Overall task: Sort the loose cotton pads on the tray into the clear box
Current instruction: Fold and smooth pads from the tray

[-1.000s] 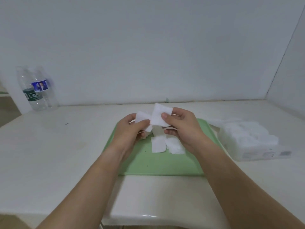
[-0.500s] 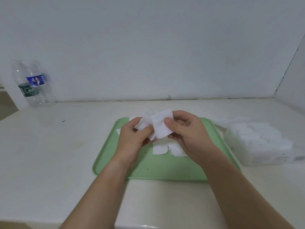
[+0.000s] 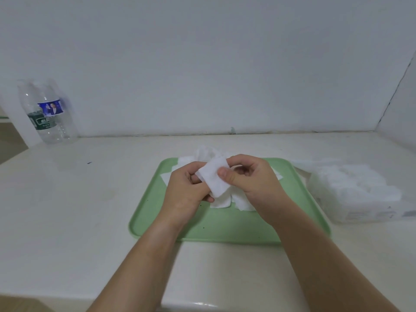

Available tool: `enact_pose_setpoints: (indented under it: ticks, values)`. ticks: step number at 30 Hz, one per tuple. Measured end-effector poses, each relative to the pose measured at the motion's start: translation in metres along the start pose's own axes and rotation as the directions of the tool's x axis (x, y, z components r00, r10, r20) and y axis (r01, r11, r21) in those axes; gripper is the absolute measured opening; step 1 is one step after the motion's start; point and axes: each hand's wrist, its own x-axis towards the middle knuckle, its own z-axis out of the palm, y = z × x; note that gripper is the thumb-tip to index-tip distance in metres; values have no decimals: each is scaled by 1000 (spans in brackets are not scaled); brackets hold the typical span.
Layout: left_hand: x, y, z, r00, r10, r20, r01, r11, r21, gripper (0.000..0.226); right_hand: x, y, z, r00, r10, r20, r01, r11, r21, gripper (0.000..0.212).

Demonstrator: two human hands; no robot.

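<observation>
A plain white wall (image 3: 202, 64) rises behind a cream counter (image 3: 67, 210), the two meeting along a thin dark seam. At right, a second white wall (image 3: 403, 113) closes in to form a corner, its joint marked by a dark, uneven line. A clear plastic bottle (image 3: 46, 113) with a blue and green label stands at the counter's far left, against the wall. Brown surfaces show past the counter's left edge. Soft, even light, with faint shadows.
</observation>
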Motion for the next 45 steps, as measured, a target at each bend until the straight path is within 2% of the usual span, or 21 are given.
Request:
enact_pose_setpoints:
  ticks: [3, 11, 15, 17, 19, 21, 24, 26, 27, 29, 30, 32, 38, 42, 45]
  values:
    - [-2, 0, 1, 1000, -5, 24, 6, 1000, -22, 20, -2, -3, -1, 1000, 7, 10, -7, 1000, -28, 7]
    - [-3, 2, 0, 995, -31, 92, 31, 1000, 1, 17, -1, -1, -4, 997, 44, -69, -46, 998, -33, 15]
    - [-3, 2, -5, 977, -96, 191, 118, 987, -111, 33, -1, 0, -5, 994, 8, -111, -19, 995, -102, 20]
    - [-3, 2, -5, 977, -101, 189, 125, 985, -118, 26, -1, 0, -4, 989, -18, -147, -4, 989, -150, 25]
    - [-4, 2, 0, 990, -75, 116, 81, 996, -46, 14, -1, 0, -1, 985, -28, -173, -5, 982, -186, 29]
    - [-1, -1, 0, 997, -52, -65, 50, 998, -25, 15, -1, 1, 1, 980, -30, -195, -8, 982, -187, 27]
    - [7, -5, -13, 922, -64, -383, 54, 998, -36, 18, 0, 3, 2, 979, -47, -197, 5, 978, -207, 8]
    - [8, -6, -19, 887, -74, -456, 61, 997, -44, 21, -1, 8, 2, 985, -112, -135, 45, 904, -425, 11]
    - [7, -6, -19, 886, -75, -458, 62, 997, -43, 21, -2, 11, 1, 990, -128, -66, 69, 825, -561, 12]
    - [6, -6, -17, 896, -66, -439, 65, 998, -17, 20, -4, 16, 3, 992, -74, 100, 124, 593, -796, 20]
    - [6, -6, -15, 901, -65, -429, 69, 998, -8, 20, -3, 19, 3, 989, -17, 149, 139, 480, -866, 28]
    - [7, -7, -15, 902, -72, -425, 81, 997, 1, 20, -1, 19, 5, 984, 50, 172, 141, 375, -916, 39]
    - [6, -8, -13, 914, -66, -400, 84, 996, 29, 21, 3, 18, 11, 982, 31, 184, 169, 272, -947, 54]
    - [7, -8, -13, 915, -79, -396, 101, 994, 35, 21, 4, 21, 12, 984, 63, 167, 143, 280, -949, 55]
    - [7, -8, -13, 915, -75, -396, 102, 994, 46, 20, 3, 22, 12, 986, 64, 155, 125, 332, -935, 49]
